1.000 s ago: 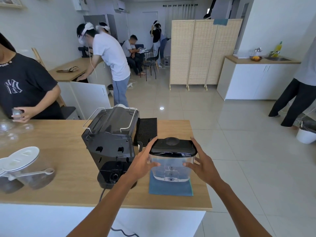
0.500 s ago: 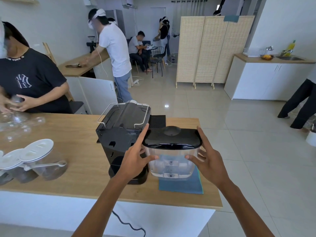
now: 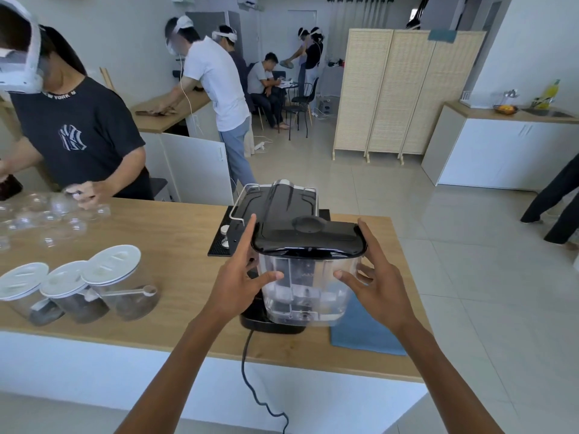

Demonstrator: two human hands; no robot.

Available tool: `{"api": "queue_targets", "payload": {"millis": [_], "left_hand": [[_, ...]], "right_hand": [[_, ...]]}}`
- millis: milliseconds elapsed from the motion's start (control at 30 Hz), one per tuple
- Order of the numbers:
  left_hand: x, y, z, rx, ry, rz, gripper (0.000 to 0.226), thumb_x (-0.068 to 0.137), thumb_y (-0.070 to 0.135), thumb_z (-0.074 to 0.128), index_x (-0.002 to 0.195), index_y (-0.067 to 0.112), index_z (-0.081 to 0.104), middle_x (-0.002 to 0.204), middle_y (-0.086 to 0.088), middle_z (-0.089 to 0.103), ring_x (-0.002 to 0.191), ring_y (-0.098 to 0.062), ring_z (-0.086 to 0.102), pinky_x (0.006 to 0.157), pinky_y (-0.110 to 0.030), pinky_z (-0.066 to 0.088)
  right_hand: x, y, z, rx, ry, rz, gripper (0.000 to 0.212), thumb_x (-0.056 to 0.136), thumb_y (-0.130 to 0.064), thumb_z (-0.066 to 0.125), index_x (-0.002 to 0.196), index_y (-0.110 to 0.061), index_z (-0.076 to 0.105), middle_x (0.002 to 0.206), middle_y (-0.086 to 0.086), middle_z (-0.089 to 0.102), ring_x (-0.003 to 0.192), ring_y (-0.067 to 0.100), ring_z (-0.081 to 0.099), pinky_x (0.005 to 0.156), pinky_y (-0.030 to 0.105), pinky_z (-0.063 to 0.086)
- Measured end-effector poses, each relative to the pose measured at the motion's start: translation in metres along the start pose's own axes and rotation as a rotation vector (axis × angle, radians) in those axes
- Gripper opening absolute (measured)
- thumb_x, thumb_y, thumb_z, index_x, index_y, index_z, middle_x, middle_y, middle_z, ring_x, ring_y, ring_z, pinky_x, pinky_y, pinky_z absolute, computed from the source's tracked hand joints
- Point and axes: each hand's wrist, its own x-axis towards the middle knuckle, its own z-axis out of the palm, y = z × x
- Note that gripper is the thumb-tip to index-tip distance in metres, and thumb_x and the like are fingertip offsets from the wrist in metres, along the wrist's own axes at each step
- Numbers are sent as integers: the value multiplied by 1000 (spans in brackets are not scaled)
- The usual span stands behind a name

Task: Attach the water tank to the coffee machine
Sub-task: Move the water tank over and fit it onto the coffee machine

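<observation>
Two bare hands clasp the water tank point(image 3: 308, 277) from either side: the left hand point(image 3: 236, 285) flat against its left wall with the thumb across the clear front and the index finger raised along the lid, the right hand point(image 3: 379, 285) mirroring it on the right wall. The tank is a clear, boxy plastic container with moulded ribs, capped by a glossy black lid with a round dimple. It sits between the hands, right in front of the coffee machine point(image 3: 275, 208) and hiding its back; whether it rests on the machine's black base cannot be told. Below the tank a black power cord point(image 3: 250, 380) hangs over the edge of the pale wooden surface point(image 3: 163, 242). Just right of the tank lies a flat blue cloth point(image 3: 363, 333). Left of the tank stand three clear jars point(image 3: 81, 289) with white lids. Behind the tank the machine shows matt black panels, a wire rail and a ribbed black mat point(image 3: 219, 242).
</observation>
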Motion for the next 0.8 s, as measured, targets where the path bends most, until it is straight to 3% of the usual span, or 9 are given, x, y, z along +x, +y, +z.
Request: {"api": "queue_targets", "payload": {"millis": [67, 167, 267, 333, 433, 533, 633, 700, 800], "left_hand": [[0, -7, -15, 0, 9, -9, 110, 79, 25, 81, 155, 49, 5, 145, 21, 48, 130, -2, 49, 111, -27, 40], [2, -20, -35, -2, 17, -4, 109, 80, 21, 81, 158, 38, 6, 136, 43, 44, 122, 19, 46, 102, -9, 39], [5, -34, -52, 10, 23, -9, 108, 81, 16, 80, 159, 34, 7, 125, 54, 44, 116, 25, 45, 98, -4, 37], [9, -39, -59, 13, 20, -6, 107, 82, 14, 79, 159, 32, 7, 120, 57, 45, 116, 25, 46, 98, -4, 37], [17, -42, -65, 1, 12, -10, 104, 82, 10, 78, 158, 31, 12, 122, 52, 50, 119, 18, 50, 100, -9, 39], [28, -44, -69, -26, -27, -8, 100, 82, 10, 78, 158, 32, 17, 137, 29, 55, 126, 0, 54, 105, -25, 44], [33, -49, -71, -59, -35, -8, 102, 81, 9, 79, 158, 30, 16, 142, 15, 56, 128, -8, 55, 107, -31, 44], [32, -56, -70, -83, -30, -17, 104, 80, 9, 80, 158, 30, 16, 141, 16, 56, 127, -5, 55, 107, -27, 43], [31, -65, -66, -89, -33, -22, 106, 77, 16, 82, 158, 34, 15, 130, 26, 56, 108, -4, 57, 99, -24, 43]], "right_hand": [[2, -6, 16, 13, 9, 6, 95, 82, -32, 78, 158, -39, 21, 144, -25, 52, 123, -12, 53, 102, 14, 45], [8, -12, 41, -6, 9, 8, 94, 84, -23, 78, 158, -37, 21, 134, -43, 51, 122, -16, 52, 106, 17, 43], [15, -15, 63, -19, 6, 9, 95, 86, -17, 77, 159, -35, 19, 128, -51, 49, 121, -13, 54, 113, 31, 42], [18, -15, 74, -21, 17, -8, 95, 87, -15, 76, 159, -36, 17, 127, -49, 52, 121, -3, 59, 113, 38, 43], [20, -12, 87, -53, 46, -27, 96, 88, -23, 75, 159, -41, 13, 121, -29, 65, 110, 21, 67, 103, 42, 51], [23, -9, 94, -123, 76, -43, 95, 87, -40, 71, 158, -44, 8, 114, -2, 72, 92, 20, 67, 90, 42, 56], [23, -4, 99, -149, 101, -31, 93, 88, -44, 69, 157, -47, 6, 115, 15, 69, 101, 31, 66, 91, 47, 56], [20, -1, 103, -156, 103, -23, 92, 90, -43, 68, 157, -49, 5, 118, 17, 68, 105, 34, 66, 90, 49, 56], [15, 0, 108, -156, 108, -12, 90, 90, -46, 65, 156, -50, 5, 129, -2, 65, 110, 18, 66, 91, 38, 56]]}}
